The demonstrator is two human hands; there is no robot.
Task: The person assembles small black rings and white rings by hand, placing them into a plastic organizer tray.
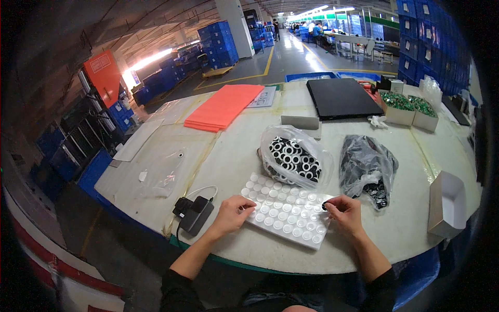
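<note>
A white tray [270, 222] with rows of round pockets, each holding a pale disc, lies at the table's near edge. My left hand [232, 213] rests on the tray's left edge, fingers curled against it. My right hand [344, 212] pinches a small black ring at the tray's right side. Just behind the tray stands a clear bag [293, 156] full of black-and-white rings. To its right sits a dark plastic bag [368, 166] of black rings, its mouth spilling toward my right hand.
A black power adapter [194, 212] with a white cable lies left of the tray. Farther back are orange sheets [223, 106], a black flat panel [342, 97] and cartons of green parts [410, 106]. An open white box [448, 204] sits at right. Blue crates line the aisle.
</note>
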